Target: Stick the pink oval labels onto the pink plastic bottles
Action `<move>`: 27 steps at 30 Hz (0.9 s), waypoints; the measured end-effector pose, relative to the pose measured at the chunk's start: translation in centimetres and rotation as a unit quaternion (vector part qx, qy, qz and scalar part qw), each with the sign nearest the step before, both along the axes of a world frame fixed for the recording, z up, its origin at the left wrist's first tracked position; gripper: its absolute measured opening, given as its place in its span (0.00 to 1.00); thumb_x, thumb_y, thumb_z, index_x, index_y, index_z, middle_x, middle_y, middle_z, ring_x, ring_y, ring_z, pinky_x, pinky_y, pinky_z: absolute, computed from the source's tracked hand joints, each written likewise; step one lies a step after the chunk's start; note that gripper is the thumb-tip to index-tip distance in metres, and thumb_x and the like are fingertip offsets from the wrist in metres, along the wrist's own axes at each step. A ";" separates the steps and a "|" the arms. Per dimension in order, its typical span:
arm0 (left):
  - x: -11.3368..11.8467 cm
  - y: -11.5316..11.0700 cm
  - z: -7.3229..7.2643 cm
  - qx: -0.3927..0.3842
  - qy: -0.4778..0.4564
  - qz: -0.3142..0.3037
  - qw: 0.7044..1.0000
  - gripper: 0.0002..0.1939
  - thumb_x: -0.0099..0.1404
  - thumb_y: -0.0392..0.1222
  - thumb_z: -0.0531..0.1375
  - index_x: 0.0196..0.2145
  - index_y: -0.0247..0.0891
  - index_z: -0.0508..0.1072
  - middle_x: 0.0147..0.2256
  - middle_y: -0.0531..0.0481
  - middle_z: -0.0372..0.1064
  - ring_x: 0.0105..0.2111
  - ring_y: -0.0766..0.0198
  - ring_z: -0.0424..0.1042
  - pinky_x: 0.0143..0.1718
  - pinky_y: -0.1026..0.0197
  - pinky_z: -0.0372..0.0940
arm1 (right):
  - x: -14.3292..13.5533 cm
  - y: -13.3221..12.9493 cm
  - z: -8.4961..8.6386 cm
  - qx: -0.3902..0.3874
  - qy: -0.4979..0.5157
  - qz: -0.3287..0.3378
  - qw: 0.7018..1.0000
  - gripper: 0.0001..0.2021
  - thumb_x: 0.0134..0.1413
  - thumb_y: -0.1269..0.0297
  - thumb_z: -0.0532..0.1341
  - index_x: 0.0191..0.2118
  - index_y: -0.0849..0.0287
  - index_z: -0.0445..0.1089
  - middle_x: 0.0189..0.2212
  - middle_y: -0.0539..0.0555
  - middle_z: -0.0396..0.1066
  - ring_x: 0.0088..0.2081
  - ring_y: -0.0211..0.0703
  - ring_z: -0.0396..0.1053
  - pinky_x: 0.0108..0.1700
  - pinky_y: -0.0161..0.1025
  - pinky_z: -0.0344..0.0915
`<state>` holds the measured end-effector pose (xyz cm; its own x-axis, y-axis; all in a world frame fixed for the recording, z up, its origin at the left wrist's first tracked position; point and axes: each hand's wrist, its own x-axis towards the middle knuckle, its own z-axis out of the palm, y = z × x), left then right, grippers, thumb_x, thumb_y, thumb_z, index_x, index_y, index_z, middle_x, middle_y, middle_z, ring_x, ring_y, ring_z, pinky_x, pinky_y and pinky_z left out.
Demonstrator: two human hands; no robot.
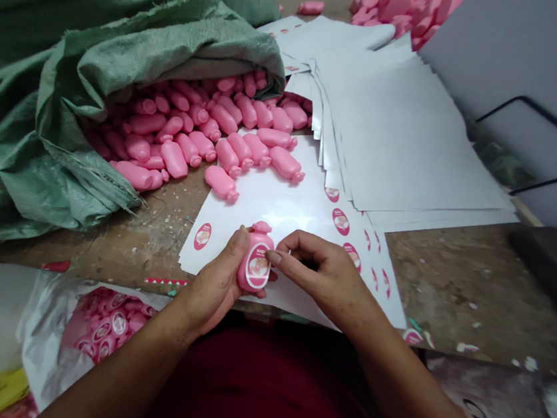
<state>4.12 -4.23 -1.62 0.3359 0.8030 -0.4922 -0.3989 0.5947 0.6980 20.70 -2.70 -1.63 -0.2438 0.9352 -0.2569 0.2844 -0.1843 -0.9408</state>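
Note:
My left hand (220, 276) is wrapped round a small pink bottle (253, 233), held upright with its cap at the top. An oval label (258, 266) with a white rim lies on the bottle's front. The thumb and forefinger of my right hand (315, 267) are pinched together at the label's right edge; whether anything is between them is too small to tell. Beneath both hands lies a white sticker sheet (294, 204) with pink oval labels, mostly towards its right side. Several unlabelled pink bottles (286, 164) rest on the sheet's far part.
A green sack (176, 43) spills pink bottles at the left. Stacked white sheets (408, 130) cover the back right of the worn table (451, 282). Labelled bottles (117, 321) fill a white bag (50, 337) below the front edge. More pink pieces (406, 9) are heaped at the back.

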 end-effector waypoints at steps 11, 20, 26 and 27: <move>-1.2 -0.6 0.3 0.016 0.052 -0.082 0.995 0.29 0.62 0.45 0.65 0.58 0.40 0.62 0.49 0.43 0.70 0.38 0.63 0.75 0.33 0.65 0.68 | 0.4 -0.1 -0.5 0.083 -0.128 -0.073 0.986 0.15 0.54 0.48 0.61 0.29 0.55 0.70 0.18 0.45 0.62 0.23 0.36 0.57 0.28 0.37 0.53; -15.4 -5.9 4.7 0.073 0.493 -0.218 0.839 0.29 0.57 0.48 0.69 0.57 0.52 0.72 0.55 0.49 0.74 0.55 0.51 0.72 0.56 0.53 0.67 | 0.7 -0.1 -1.5 0.065 -0.142 -0.047 0.987 0.17 0.54 0.44 0.59 0.29 0.54 0.70 0.19 0.46 0.63 0.23 0.39 0.60 0.27 0.37 0.55; -10.7 3.6 2.1 0.455 0.624 -0.171 0.612 0.20 0.69 0.36 0.53 0.56 0.40 0.73 0.57 0.42 0.71 0.58 0.54 0.69 0.62 0.48 0.61 | -0.5 -0.1 -1.9 0.111 -0.220 -0.009 0.969 0.18 0.56 0.44 0.55 0.31 0.52 0.73 0.20 0.49 0.70 0.26 0.46 0.67 0.30 0.40 0.59; -9.4 5.8 1.2 0.491 0.637 -0.155 0.574 0.21 0.69 0.33 0.51 0.56 0.37 0.74 0.59 0.40 0.70 0.60 0.53 0.66 0.63 0.46 0.59 | -0.5 -0.2 -2.0 0.114 -0.229 0.002 0.967 0.18 0.57 0.44 0.55 0.32 0.51 0.73 0.20 0.49 0.71 0.26 0.47 0.68 0.31 0.41 0.60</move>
<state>-5.32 1.58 -0.45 0.4073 0.9023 0.1411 0.8253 -0.4298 0.3663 20.15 -2.86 -3.60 -0.1573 0.9796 -0.1252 0.6813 0.0159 -0.7319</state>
